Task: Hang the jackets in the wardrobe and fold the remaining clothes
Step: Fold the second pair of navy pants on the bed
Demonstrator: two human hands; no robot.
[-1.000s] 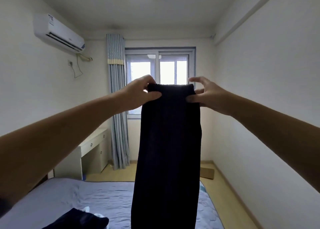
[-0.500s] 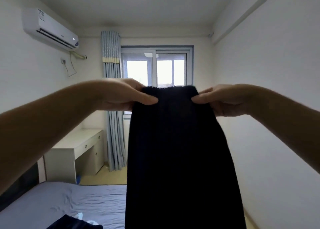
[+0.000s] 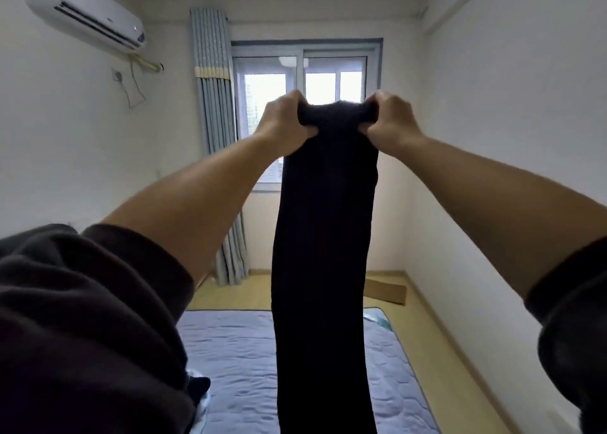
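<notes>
A long black garment (image 3: 323, 253) hangs straight down in front of me, above the bed (image 3: 243, 361). My left hand (image 3: 284, 123) grips its top left corner with curled fingers. My right hand (image 3: 391, 121) grips the top right corner the same way. Both arms are stretched out and raised, so the cloth's top edge bunches between the fists in front of the window. Its lower end runs out of the frame. Another dark piece of clothing (image 3: 198, 386) lies on the bed at the lower left, mostly hidden by my left sleeve.
The bed has a pale blue quilted cover. A window (image 3: 305, 82) with a grey-blue curtain (image 3: 218, 137) fills the far wall. A flat cardboard piece (image 3: 386, 290) lies on the wooden floor by the right wall. An air conditioner (image 3: 85, 9) hangs high on the left wall.
My hands have gone from a flat pinch on the waistband to tight fists and moved farther out. The cloth now hangs narrower and longer. The view tilted down, showing more bed.
</notes>
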